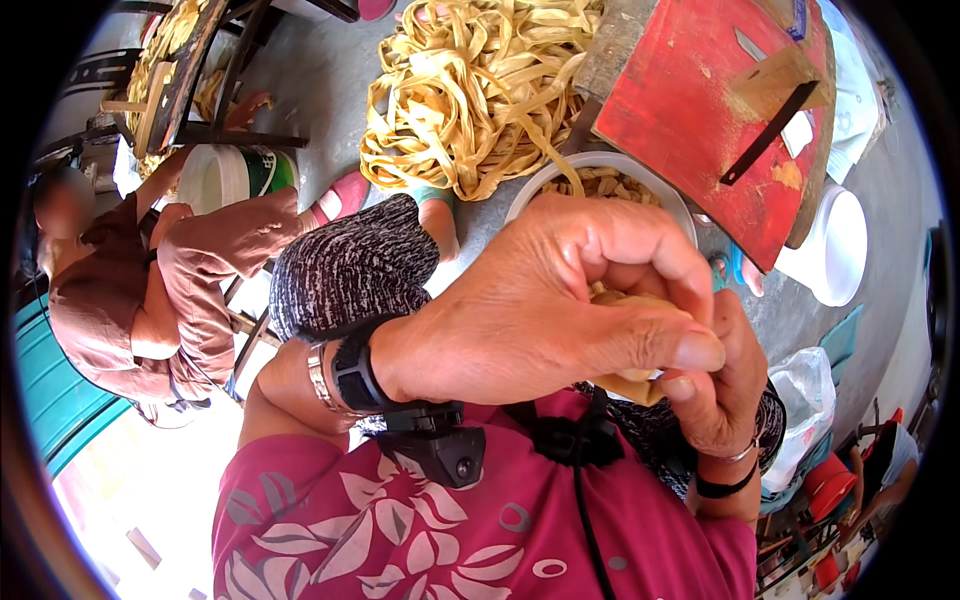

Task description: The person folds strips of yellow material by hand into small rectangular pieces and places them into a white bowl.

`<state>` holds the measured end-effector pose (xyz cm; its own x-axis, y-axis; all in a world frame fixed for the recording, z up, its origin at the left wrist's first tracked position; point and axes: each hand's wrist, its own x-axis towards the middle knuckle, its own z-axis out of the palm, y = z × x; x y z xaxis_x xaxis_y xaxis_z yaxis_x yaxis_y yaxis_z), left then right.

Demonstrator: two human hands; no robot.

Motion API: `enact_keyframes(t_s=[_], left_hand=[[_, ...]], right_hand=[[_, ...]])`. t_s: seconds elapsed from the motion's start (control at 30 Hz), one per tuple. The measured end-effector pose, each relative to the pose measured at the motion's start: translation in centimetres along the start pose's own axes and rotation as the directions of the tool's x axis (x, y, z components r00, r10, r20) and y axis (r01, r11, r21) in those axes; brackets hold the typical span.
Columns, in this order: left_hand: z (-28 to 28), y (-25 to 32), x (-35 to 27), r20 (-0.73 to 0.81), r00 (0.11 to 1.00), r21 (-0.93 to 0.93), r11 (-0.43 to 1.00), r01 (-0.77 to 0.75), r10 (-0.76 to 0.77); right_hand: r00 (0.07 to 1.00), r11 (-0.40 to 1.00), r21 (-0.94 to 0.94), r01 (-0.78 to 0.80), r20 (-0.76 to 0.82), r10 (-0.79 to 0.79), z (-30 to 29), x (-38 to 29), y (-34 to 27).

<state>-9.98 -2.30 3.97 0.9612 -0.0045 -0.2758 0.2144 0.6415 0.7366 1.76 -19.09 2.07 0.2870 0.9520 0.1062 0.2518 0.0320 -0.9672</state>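
Observation:
My left hand (540,300), with a dark strap and a metal bracelet at its wrist, is raised before my chest, thumb and fingers closed around a folded piece of yellowish strip (637,386). My right hand (724,375) meets it from the other side, fingertips pinching the same piece near its edge. The fingers hide much of the piece. Just beyond the hands, a white bucket (525,196) holds short tan pieces (600,184). One long strip runs from a large heap of yellow strips (480,97) down into this bucket.
A red board (660,97) at the upper right bears a wooden block (772,82) with a dark flat bar (769,135). A white bucket (832,247) and a plastic bag (802,405) lie to the right. Another person (135,300) sits at the left near a green-and-white bucket (225,176).

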Motion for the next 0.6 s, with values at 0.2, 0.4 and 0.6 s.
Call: enact_keyframes(t_s=[0.2, 0.4, 0.6], left_hand=[[0.2, -0.9, 0.8, 0.140, 0.939, 0.106, 0.938, -0.331, 0.315], [0.3, -1.9, 1.4, 0.221, 0.751, 0.707, 0.428, -0.563, 0.622], [-0.2, -3.6, 1.6, 0.137, 0.810, 0.716, 0.508, -0.479, 0.570]], right_hand=[[0.960, 0.971, 0.131, -0.200, -0.172, 0.221, -0.1, -2.1, -0.2], [0.946, 0.947, 0.140, -0.290, -0.106, 0.306, -0.8, -2.3, 0.9], [0.934, 0.941, 0.281, -0.189, -0.244, 0.261, 1.8, 0.1, 1.1]])
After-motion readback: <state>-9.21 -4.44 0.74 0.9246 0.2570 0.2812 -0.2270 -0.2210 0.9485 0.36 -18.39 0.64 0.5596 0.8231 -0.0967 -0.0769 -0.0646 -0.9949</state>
